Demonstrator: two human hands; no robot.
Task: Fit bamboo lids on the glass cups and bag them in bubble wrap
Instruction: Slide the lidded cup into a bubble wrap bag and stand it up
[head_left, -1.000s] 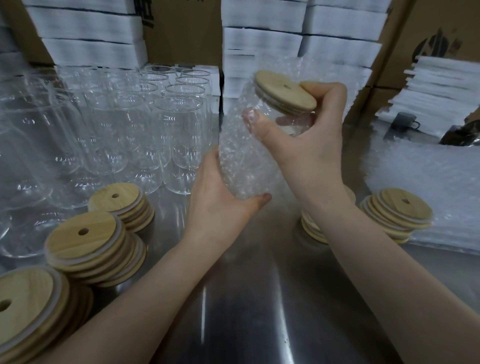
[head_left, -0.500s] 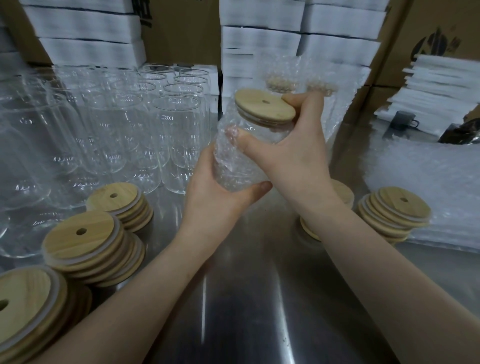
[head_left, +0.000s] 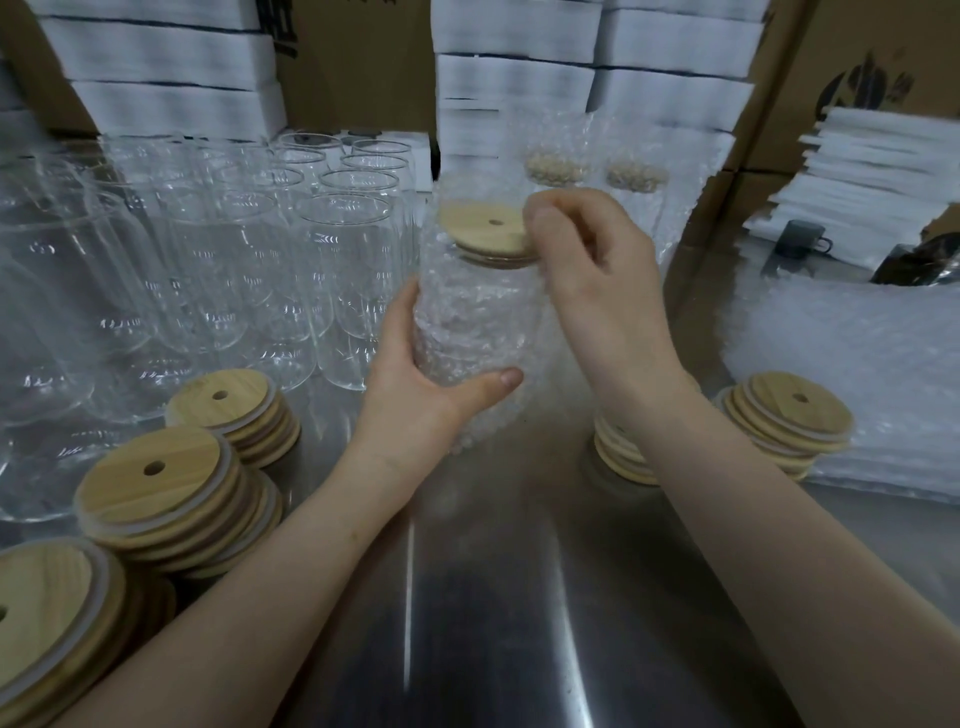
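Over the steel bench (head_left: 493, 597), left hand (head_left: 415, 400) curls round the bagged cup (head_left: 472, 322), right hand (head_left: 597, 291) pinches the lid (head_left: 483, 228) rim; slippery wrap could slide free.

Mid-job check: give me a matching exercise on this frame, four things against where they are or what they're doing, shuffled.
1. left hand
2. right hand
3. bare glass cups
4. bubble-wrap sheets

A. piled at the table's right
B. grips the wrapped cup low
C. curled at the bamboo lid's rim
D. standing lidless, back left

Pairs: 1-B, 2-C, 3-D, 4-A.
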